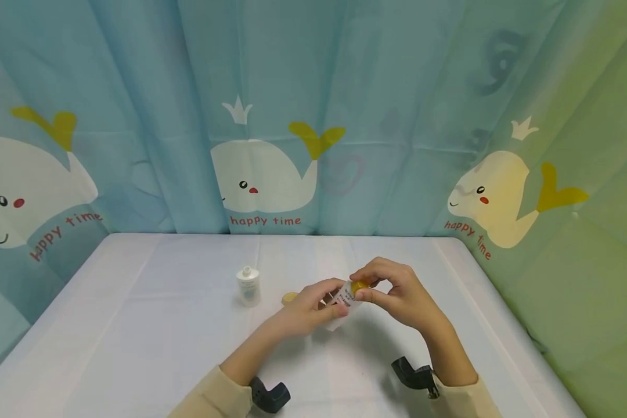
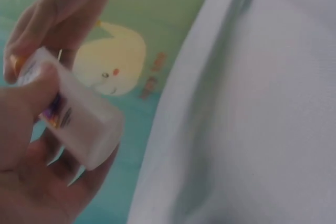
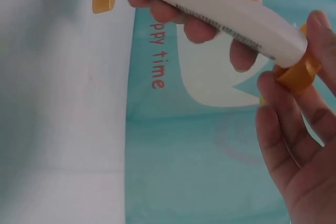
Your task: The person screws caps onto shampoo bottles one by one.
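Observation:
My left hand (image 1: 313, 307) grips a small white plastic bottle (image 2: 86, 119) with printed lettering, tilted above the table. The fingers and thumb of my right hand (image 1: 397, 287) pinch the yellow cap (image 3: 298, 74) at the bottle's upper end. In the right wrist view the cap sits against the bottle's end, partly covered by fingertips. Left of my hands, a second white bottle (image 1: 248, 287) stands upright on the table, its bare neck showing and no cap on it. Another yellow cap (image 1: 289, 298) lies on the table just beyond my left wrist.
The table (image 1: 177, 348) has a pale cloth cover. A blue-green curtain (image 1: 386, 174) printed with whales hangs behind it and along the sides. Black curved mounts (image 1: 269, 396) are strapped at both wrists.

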